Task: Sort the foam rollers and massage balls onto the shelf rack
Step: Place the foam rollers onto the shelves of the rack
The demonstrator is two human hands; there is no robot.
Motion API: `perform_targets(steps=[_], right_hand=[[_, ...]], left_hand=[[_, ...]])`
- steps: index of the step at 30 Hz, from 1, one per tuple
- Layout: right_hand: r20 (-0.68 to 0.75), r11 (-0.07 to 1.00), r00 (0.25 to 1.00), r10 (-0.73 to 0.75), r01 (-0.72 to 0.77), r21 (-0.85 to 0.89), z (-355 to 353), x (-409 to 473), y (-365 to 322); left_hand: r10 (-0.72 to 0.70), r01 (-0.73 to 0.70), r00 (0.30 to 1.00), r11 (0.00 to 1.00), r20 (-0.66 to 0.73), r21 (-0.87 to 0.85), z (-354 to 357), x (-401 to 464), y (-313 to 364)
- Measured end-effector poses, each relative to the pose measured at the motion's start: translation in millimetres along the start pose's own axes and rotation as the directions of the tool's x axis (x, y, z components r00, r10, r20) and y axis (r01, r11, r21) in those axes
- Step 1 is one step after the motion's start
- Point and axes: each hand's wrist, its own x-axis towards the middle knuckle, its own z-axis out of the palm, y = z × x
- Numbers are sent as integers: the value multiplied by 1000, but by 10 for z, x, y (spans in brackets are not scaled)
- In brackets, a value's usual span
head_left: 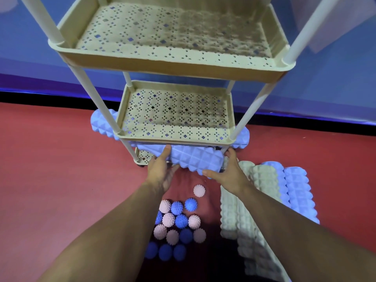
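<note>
Item 1: I see the cream shelf rack (168, 64) at 12 o'clock, upper two tiers bare. Item 2: spare foam rollers (264, 200) on the red floor (50, 169) at 4 o'clock. Item 3: blue foam roller (193, 157), at the bottom tier's front edge, gripped at both ends by my left hand (160, 171) and right hand (227, 174), fingers curled round it. Item 4: massage balls (177, 224), 6 o'clock, clustered.
</note>
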Motion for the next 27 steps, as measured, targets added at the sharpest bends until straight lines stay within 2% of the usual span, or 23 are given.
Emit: perform_targets(steps=[3, 6, 9, 12, 14, 15, 17, 19, 21, 23, 25, 27], right_hand=[[-26, 997, 999, 43, -41, 61, 63, 66, 45], [-27, 982, 994, 108, -102, 157, 91, 93, -59], [-17, 973, 992, 127, -121, 199, 98, 129, -126], [-118, 967, 980, 161, -133, 216, 116, 219, -112], [-182, 962, 967, 181, -135, 236, 114, 278, -70], [-190, 964, 966, 175, -129, 231, 117, 292, -51], [-176, 969, 970, 165, -126, 212, 122, 330, 13], [-209, 973, 965, 161, -119, 198, 155, 329, 60], [-257, 970, 949, 182, -130, 206, 186, 345, 80], [-276, 968, 945, 176, -115, 222, 199, 388, 97], [-275, 955, 945, 179, -100, 278, 219, 434, 96], [-247, 931, 946, 209, -116, 346, 240, 463, 66]], left_hand=[[28, -28, 1000, 999, -6, -39, -19, 58, -32], [33, -34, 999, 999, 18, 42, -56, 81, -74], [-1, -15, 997, 978, 75, 206, -157, 72, -42], [-15, -22, 997, 893, 78, 449, -321, 66, 18], [-15, -5, 999, 833, 32, 554, -478, 88, 102], [28, -19, 1000, 808, -6, 589, -578, 112, 184], [264, -112, 958, 701, -109, 704, -782, 172, 434], [537, -173, 825, 539, -178, 824, -1010, 271, 751], [661, -215, 733, 453, -164, 865, -1160, 365, 1065], [623, -230, 778, 399, -79, 888, -1241, 468, 1333], [511, -167, 859, 296, -9, 940, -1322, 570, 1517], [433, -149, 901, 230, 36, 962, -1368, 630, 1615]])
